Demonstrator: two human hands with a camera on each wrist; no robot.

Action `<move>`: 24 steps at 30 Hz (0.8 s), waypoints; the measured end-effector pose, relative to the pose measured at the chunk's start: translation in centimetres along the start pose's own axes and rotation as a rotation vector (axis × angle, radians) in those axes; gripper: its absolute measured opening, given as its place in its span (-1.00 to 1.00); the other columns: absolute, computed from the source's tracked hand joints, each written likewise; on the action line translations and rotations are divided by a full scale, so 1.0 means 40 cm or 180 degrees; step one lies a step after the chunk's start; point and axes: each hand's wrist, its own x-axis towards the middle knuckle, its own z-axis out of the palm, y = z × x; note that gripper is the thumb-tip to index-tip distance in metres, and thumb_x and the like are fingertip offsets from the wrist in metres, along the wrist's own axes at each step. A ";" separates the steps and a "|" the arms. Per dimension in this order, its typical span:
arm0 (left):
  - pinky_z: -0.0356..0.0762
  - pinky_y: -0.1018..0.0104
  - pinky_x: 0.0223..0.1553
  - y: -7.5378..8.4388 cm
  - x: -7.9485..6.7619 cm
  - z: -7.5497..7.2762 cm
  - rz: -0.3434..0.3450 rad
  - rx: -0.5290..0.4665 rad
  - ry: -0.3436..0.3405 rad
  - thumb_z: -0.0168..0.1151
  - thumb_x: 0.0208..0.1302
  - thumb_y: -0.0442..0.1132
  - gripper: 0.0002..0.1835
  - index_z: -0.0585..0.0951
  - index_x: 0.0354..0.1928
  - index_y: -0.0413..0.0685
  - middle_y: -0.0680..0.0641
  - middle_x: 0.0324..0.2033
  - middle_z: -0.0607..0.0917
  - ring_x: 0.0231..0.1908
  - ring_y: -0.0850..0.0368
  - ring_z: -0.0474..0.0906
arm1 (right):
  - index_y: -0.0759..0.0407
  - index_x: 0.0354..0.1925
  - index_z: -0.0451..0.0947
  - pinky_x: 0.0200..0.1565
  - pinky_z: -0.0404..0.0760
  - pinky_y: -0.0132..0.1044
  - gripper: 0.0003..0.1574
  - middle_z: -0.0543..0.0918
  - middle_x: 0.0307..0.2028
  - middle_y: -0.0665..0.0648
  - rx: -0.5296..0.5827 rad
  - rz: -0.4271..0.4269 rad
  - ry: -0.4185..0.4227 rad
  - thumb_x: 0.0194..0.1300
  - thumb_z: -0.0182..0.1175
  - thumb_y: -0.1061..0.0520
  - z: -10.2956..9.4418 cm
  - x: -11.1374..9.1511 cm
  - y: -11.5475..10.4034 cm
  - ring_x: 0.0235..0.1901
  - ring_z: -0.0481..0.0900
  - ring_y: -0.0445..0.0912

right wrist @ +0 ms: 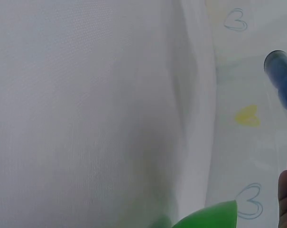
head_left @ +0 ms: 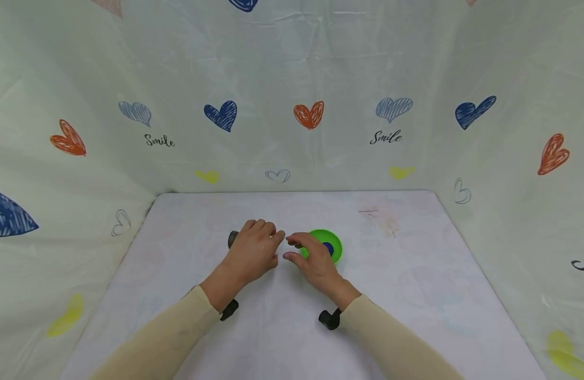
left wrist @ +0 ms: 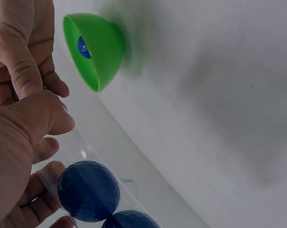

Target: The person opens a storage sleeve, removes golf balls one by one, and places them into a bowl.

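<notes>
My left hand [head_left: 254, 250] grips a clear tube [left wrist: 129, 202] that holds dark blue dimpled balls [left wrist: 88, 191]; one end of it pokes out left of the hand in the head view. My right hand [head_left: 317, 264] is just right of the left one, its thumb and bent fingers apart with nothing visible between them. The hands' fingertips nearly meet, and the tube's near end is hidden there. A green bowl [head_left: 336, 240] stands on the table beyond the right hand, which partly covers it. Inside the bowl lies a blue ball [left wrist: 83, 47].
A white table [head_left: 415, 295] lies under both hands. Pale curtains with printed hearts [head_left: 308, 115] enclose its back and sides. Black wrist camera mounts [head_left: 329, 319] stick out beside the forearms. Reddish marks [head_left: 382, 216] show on the table toward the back right.
</notes>
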 end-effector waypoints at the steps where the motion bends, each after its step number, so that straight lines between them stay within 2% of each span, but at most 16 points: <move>1: 0.58 -0.04 0.15 0.001 0.003 -0.003 0.0017 0.0023 -0.0006 0.60 0.11 -0.12 -0.58 0.73 0.01 -0.06 -0.08 -0.15 0.71 -0.07 -0.07 0.61 | 0.15 0.15 0.61 0.17 0.67 0.06 -0.51 0.74 0.06 0.15 0.0044 0.0028 0.0017 0.28 0.48 0.16 0.002 0.000 0.000 0.08 0.70 0.08; 5: 0.51 -0.12 0.19 0.005 0.014 -0.021 0.0052 0.0127 -0.0079 0.61 0.08 -0.13 -0.62 0.73 -0.08 -0.05 -0.08 -0.19 0.70 -0.08 -0.09 0.60 | 0.19 0.16 0.61 0.19 0.68 -0.05 -0.48 0.74 0.09 0.17 0.0289 0.0156 0.0079 0.26 0.50 0.21 0.010 -0.001 0.002 0.10 0.74 0.03; 12: 0.51 -0.16 0.19 0.012 0.021 -0.040 0.0043 0.0265 -0.0191 0.60 0.11 -0.14 -0.67 0.72 -0.13 -0.05 -0.10 -0.20 0.69 -0.08 -0.10 0.60 | 0.22 0.14 0.63 0.21 0.66 0.00 -0.50 0.75 0.09 0.24 0.0653 0.0299 0.0126 0.25 0.50 0.26 0.020 -0.001 0.002 0.07 0.76 0.09; 15: 0.56 -0.08 0.11 0.012 0.022 -0.039 0.0087 0.0281 -0.0172 0.59 0.12 -0.16 -0.69 0.72 -0.14 -0.07 -0.09 -0.23 0.67 -0.12 -0.08 0.58 | 0.19 0.15 0.63 0.21 0.66 -0.01 -0.49 0.76 0.08 0.19 0.0657 0.0371 0.0125 0.25 0.50 0.26 0.022 -0.002 0.001 0.06 0.76 0.07; 19: 0.60 0.01 0.01 0.012 0.021 -0.037 0.0131 0.0295 -0.0216 0.63 0.10 -0.11 -0.60 0.72 -0.08 -0.09 -0.10 -0.20 0.68 -0.13 -0.06 0.55 | 0.17 0.17 0.62 0.21 0.67 -0.02 -0.45 0.76 0.08 0.14 0.0623 0.0456 0.0108 0.23 0.51 0.26 0.024 -0.005 0.000 0.05 0.77 0.04; 24: 0.60 0.01 0.06 0.012 0.019 -0.032 0.0150 0.0282 -0.0208 0.66 0.06 -0.09 -0.54 0.72 -0.04 -0.10 -0.11 -0.17 0.68 -0.10 -0.07 0.56 | 0.15 0.20 0.61 0.22 0.66 0.00 -0.40 0.76 0.08 0.11 0.0623 0.0479 0.0078 0.20 0.53 0.26 0.023 -0.007 0.000 0.05 0.77 0.03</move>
